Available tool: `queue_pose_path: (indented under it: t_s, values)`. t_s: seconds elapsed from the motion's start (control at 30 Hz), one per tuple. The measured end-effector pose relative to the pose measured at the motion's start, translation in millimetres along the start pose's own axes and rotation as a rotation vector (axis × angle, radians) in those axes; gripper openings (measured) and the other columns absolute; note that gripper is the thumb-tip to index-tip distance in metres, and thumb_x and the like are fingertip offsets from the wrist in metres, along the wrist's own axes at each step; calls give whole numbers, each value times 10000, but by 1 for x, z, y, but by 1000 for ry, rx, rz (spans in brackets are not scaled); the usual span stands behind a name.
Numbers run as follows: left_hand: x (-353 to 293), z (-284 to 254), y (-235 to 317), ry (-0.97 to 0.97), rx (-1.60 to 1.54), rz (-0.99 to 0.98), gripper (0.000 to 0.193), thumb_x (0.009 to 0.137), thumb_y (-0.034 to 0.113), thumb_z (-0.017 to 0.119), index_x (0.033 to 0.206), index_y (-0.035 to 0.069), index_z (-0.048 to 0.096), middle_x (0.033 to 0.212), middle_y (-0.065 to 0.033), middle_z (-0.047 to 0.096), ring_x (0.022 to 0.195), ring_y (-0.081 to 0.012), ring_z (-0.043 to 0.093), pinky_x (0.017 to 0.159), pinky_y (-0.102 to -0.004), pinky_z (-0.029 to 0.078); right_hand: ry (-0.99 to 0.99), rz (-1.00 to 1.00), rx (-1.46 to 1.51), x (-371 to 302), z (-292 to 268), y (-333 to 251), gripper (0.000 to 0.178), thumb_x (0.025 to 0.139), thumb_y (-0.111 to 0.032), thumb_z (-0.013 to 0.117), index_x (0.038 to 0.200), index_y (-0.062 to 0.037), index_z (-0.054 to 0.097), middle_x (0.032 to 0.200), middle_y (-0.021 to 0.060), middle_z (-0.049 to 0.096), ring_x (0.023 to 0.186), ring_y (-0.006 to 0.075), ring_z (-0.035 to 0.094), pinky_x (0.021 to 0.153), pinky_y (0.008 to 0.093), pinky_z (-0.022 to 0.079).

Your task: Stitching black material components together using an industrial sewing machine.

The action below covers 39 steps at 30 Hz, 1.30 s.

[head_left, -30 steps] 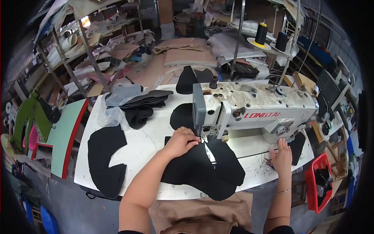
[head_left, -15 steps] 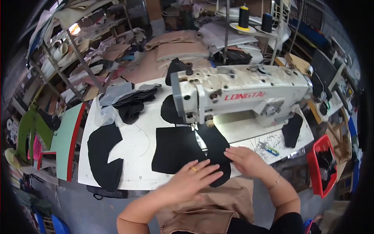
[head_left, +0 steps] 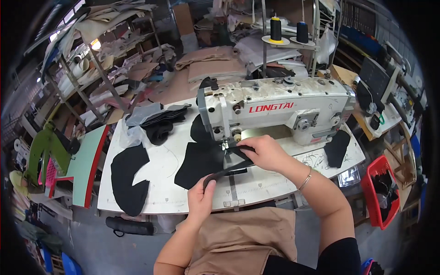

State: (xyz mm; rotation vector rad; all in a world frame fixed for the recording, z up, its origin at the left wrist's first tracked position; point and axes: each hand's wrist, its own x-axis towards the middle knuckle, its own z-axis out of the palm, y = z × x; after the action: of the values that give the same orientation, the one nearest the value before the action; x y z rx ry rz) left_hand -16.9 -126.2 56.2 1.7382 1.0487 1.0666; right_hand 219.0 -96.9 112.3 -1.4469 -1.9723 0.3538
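A black fabric piece (head_left: 196, 166) runs under the presser foot of a white sewing machine (head_left: 275, 107). My left hand (head_left: 200, 197) pinches its near edge, close to the table's front, and a fold stretches from there toward the needle. Just right of the presser foot, my right hand (head_left: 263, 152) grips another part of the same fabric, lifted off the table. Both hands are closed on the cloth. At the left of the white tabletop (head_left: 160, 183) lies a curved black cut piece (head_left: 126, 181), flat and apart from my hands.
Folded black pieces with clear plastic (head_left: 158, 120) sit at the table's back left. Another black piece (head_left: 338, 147) lies right of the machine. A red basket (head_left: 379, 195) stands beyond the right edge. Thread cones (head_left: 276, 31) rise behind, and a green-topped table (head_left: 87, 165) stands left.
Both hands were flat on the fabric; now they pinch and lift it. My left hand has moved left and nearer, my right hand up toward the needle. The fabric's right part is folded up.
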Motion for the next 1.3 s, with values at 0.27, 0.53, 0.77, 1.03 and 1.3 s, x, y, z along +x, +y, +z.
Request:
queue_pose_path:
  t_s: [0.27, 0.53, 0.77, 1.03, 1.3]
  values:
    - [-6, 39, -21, -230, 720, 687, 368, 742, 124, 637, 1106, 69, 634, 1125, -95, 640, 1061, -262, 594, 933, -381, 445, -508, -120, -290, 6, -2, -15, 234, 847, -263, 598, 1006, -126, 701, 864, 144, 688, 788, 347, 650, 739, 433, 526]
    - [-21, 42, -32, -147, 807, 579, 378, 770, 123, 611, 1142, 54, 606, 1135, -96, 609, 1105, -254, 557, 980, -398, 420, -245, -319, -334, -60, 50, 1, 333, 779, -96, 638, 1103, -16, 620, 1144, 150, 641, 1068, 296, 621, 893, 379, 514]
    - [-19, 35, -32, -153, 795, 588, 331, 784, 116, 562, 1102, 49, 625, 1095, -88, 637, 1067, -251, 586, 978, -395, 422, -208, -287, -209, -64, 53, 3, 318, 810, -110, 627, 1109, -4, 614, 1153, 153, 636, 1131, 291, 588, 942, 375, 480]
    - [-10, 36, -30, -175, 785, 591, 344, 779, 111, 546, 1108, 44, 624, 1088, -89, 632, 1054, -249, 581, 987, -388, 415, -273, -276, -283, -54, 50, 7, 320, 797, -104, 622, 1105, -15, 617, 1176, 144, 629, 1145, 288, 579, 937, 393, 468]
    - [-1, 36, -28, -203, 774, 606, 365, 773, 115, 546, 1123, 37, 618, 1089, -92, 627, 1043, -258, 578, 985, -389, 419, -280, -302, -317, -44, 45, 13, 323, 781, -94, 616, 1097, -30, 625, 1179, 132, 630, 1141, 284, 580, 918, 394, 468]
